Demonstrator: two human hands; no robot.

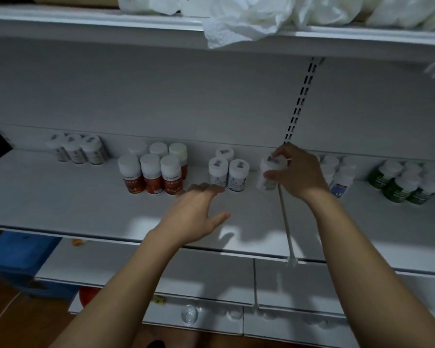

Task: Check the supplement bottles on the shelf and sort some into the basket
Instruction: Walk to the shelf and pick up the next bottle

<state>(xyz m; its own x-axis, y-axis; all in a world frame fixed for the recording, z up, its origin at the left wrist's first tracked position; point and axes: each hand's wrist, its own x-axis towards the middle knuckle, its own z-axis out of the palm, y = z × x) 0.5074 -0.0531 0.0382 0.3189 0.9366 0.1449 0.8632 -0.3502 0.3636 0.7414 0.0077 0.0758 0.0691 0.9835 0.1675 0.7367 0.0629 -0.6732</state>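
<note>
My right hand point(296, 172) grips a white supplement bottle point(266, 174) with a pale label, held tilted just above the white shelf point(60, 197). My left hand point(199, 212) hovers flat over the shelf with straight fingers, its fingertips close to a group of three white bottles with blue-marked lids point(227, 169). Left of them stand several red-labelled bottles point(152, 172). Three grey-labelled bottles point(78, 149) stand at the far left. Green-labelled bottles point(407, 182) stand at the far right. No basket can be seen.
White and blue-labelled bottles point(342, 177) stand behind my right wrist. A thin divider rail point(285, 222) crosses the shelf front to back. White plastic bags point(236, 18) hang over the upper shelf edge. A blue bin point(18, 259) sits low at the left.
</note>
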